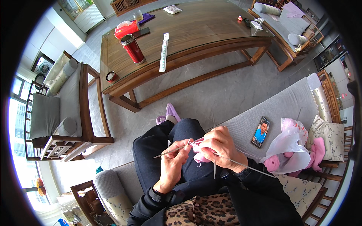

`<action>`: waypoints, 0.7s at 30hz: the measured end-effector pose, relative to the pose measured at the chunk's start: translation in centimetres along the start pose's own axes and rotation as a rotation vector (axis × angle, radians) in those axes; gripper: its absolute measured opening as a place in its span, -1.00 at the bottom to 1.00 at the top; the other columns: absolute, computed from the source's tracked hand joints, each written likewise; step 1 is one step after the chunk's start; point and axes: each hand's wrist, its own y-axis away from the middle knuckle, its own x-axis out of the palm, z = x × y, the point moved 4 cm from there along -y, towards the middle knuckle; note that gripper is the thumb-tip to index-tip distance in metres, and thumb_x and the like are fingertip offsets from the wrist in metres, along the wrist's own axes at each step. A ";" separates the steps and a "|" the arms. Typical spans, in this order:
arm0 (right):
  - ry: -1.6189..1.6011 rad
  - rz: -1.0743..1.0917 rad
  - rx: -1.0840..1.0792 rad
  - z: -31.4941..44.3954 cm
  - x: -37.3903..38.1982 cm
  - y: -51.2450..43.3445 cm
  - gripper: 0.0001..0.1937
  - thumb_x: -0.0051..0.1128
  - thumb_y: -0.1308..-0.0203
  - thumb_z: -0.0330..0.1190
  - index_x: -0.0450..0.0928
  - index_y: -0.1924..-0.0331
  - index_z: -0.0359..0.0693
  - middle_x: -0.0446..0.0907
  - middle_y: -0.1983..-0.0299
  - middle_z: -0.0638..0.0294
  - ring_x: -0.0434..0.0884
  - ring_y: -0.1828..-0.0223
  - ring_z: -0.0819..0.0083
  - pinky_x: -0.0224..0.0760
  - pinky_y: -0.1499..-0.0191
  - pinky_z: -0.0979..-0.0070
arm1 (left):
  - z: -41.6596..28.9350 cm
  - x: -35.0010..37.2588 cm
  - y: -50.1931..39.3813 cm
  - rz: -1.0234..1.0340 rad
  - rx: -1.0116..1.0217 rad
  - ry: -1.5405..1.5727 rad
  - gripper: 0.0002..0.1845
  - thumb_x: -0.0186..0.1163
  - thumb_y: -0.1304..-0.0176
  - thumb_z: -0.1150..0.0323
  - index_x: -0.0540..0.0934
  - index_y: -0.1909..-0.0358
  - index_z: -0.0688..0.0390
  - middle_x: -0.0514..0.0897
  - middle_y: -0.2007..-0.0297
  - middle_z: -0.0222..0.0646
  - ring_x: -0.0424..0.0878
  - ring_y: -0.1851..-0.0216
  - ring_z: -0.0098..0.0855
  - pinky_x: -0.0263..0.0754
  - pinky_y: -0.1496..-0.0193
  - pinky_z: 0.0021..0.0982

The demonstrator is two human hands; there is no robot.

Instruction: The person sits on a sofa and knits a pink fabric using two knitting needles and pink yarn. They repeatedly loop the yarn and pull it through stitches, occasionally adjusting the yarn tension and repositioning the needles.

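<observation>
Pink knitting (201,157) hangs between my two hands above my lap, with several thin metal knitting needles (249,167) through or beside it. My left hand (173,163) pinches a needle and the edge of the knitting between thumb and fingers. With bent fingers my right hand (222,148) grips the other side of the piece and a long needle that points down to the right. One needle stands out upward past my right hand and another points downward. Pale yarn runs from the knitting towards a white plastic bag (291,152) holding pink yarn balls (272,163).
A smartphone (260,132) showing a video lies on the grey sofa seat (243,118), right of my hands. Ahead stands a glass-topped wooden table (192,34) with a red thermos (133,49), a white ruler-like strip (164,53) and a tissue pack (126,29). Patterned cushions (325,138) lie at right.
</observation>
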 end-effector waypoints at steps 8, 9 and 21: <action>0.094 0.009 0.063 -0.1 0.9 -0.3 -0.74 0.40 -0.19 -0.19 0.54 0.22 -0.09 0.53 0.25 0.32 0.51 0.22 0.34 0.34 0.14 0.38 | 0.8 0.3 0.2 0.080 0.033 0.034 -0.84 0.28 -0.41 0.47 0.70 0.04 0.26 0.67 0.30 -0.53 0.54 0.30 -0.72 0.44 0.24 -0.66; 0.075 0.075 0.129 -0.4 1.1 -0.4 -0.72 0.39 -0.20 -0.16 0.53 0.19 -0.10 0.52 0.25 0.30 0.51 0.23 0.32 0.35 0.14 0.37 | 0.9 0.4 0.2 0.092 0.061 0.020 -0.86 0.28 -0.41 0.49 0.70 0.06 0.28 0.69 0.27 -0.50 0.59 0.26 -0.70 0.50 0.19 -0.64; -0.038 -0.020 0.049 -0.3 -0.3 0.0 -0.84 0.39 -0.17 -0.26 0.70 0.26 -0.13 0.53 0.30 0.32 0.48 0.28 0.38 0.38 0.18 0.41 | 0.4 -0.1 0.0 0.082 0.068 -0.020 -0.87 0.31 -0.40 0.48 0.68 0.09 0.29 0.72 0.26 -0.50 0.59 0.24 -0.71 0.48 0.12 -0.65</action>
